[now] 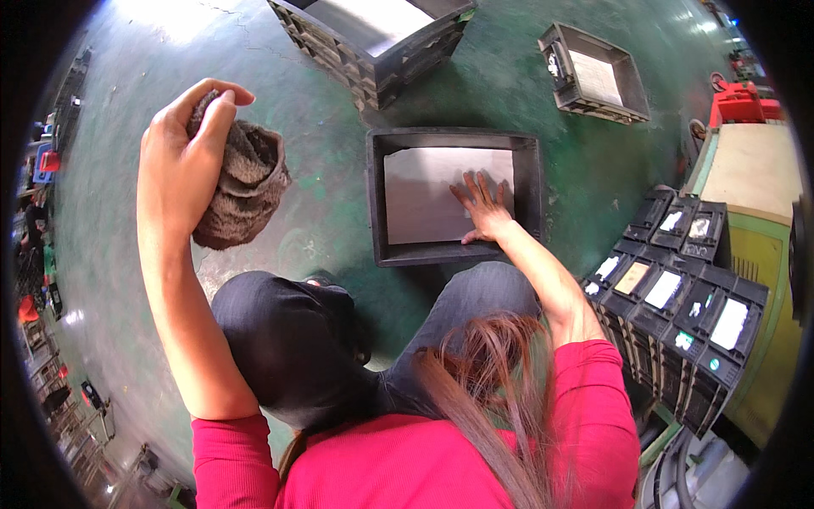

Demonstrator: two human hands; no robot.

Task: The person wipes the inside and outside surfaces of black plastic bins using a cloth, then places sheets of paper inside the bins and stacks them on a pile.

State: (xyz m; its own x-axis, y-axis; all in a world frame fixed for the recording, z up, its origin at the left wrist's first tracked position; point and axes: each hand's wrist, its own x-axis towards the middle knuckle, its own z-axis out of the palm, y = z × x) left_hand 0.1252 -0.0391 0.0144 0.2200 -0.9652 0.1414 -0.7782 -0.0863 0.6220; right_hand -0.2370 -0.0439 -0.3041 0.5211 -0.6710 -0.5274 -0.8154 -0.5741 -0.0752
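one grey-brown cloth, in left hand

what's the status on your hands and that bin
Left hand raised, gripping grey-brown cloth. Right hand spread over white sheet inside black bin. Nothing else seen blocking the bin's opening.

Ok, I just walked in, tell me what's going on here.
The person's left hand grips a bunched brown cloth, held up to the left of a black crate on the green floor. The right hand is spread inside that crate, apparently touching the pale sheet that lines its bottom. Stacked black boxes stand at the right.
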